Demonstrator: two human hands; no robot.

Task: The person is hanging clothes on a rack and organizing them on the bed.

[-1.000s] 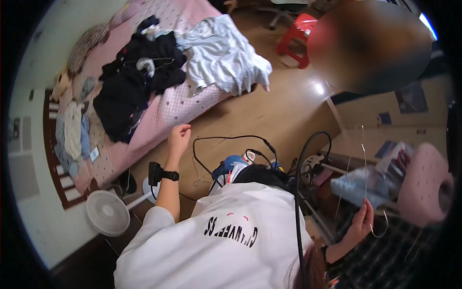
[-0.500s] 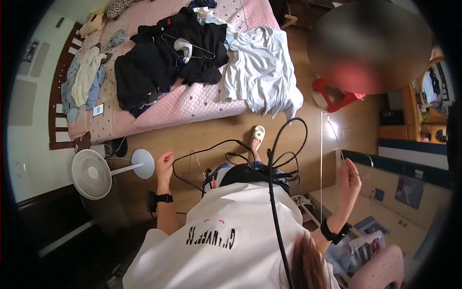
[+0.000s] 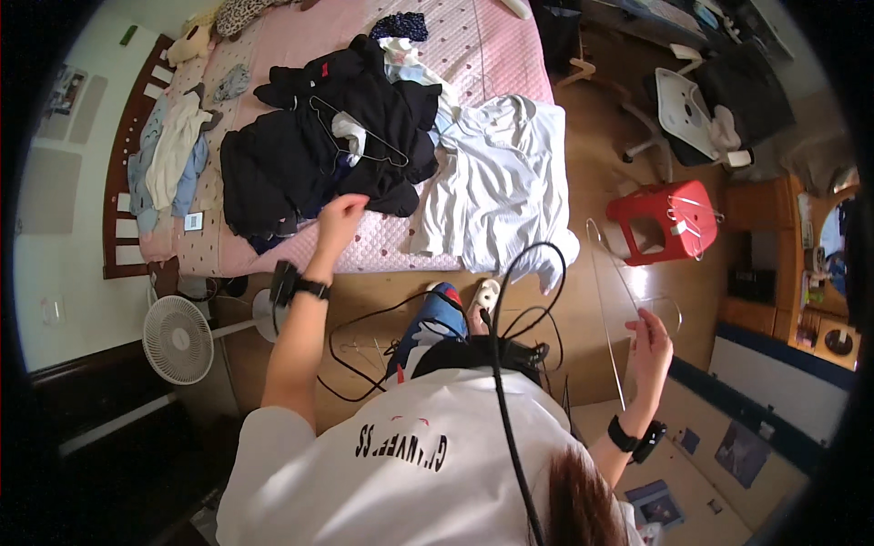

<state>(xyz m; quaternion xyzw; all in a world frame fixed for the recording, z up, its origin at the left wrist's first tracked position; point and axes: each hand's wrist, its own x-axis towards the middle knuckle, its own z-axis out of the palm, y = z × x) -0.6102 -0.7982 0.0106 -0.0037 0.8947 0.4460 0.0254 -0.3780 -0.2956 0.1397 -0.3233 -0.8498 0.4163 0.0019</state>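
Observation:
My right hand [image 3: 651, 350] is closed around a thin white wire hanger [image 3: 601, 291], held out over the floor on the right side. My left hand [image 3: 340, 223] is at the near edge of the bed, in front of a pile of black clothes [image 3: 282, 168]. Its fingers are drawn together and nothing shows between them; whether they touch the cloth I cannot tell. Another wire hanger [image 3: 393, 156] lies on that pile beside a small white cloth [image 3: 350, 134]. To the right, a white long-sleeved top [image 3: 501, 173] is spread out, its lower end hanging over the bed's edge.
A pink quilted bed [image 3: 300, 257] fills the far side. On the right stands a red stool [image 3: 669, 218] with hangers on top, and behind it an office chair [image 3: 687, 105]. A white fan [image 3: 178, 339] is at the left. A black cable [image 3: 503, 391] loops before me.
My left hand has reached forward from beside the fan to the bed's clothes. The right hand still holds the hanger. A person at the far right has gone from view, uncovering the stool and chair.

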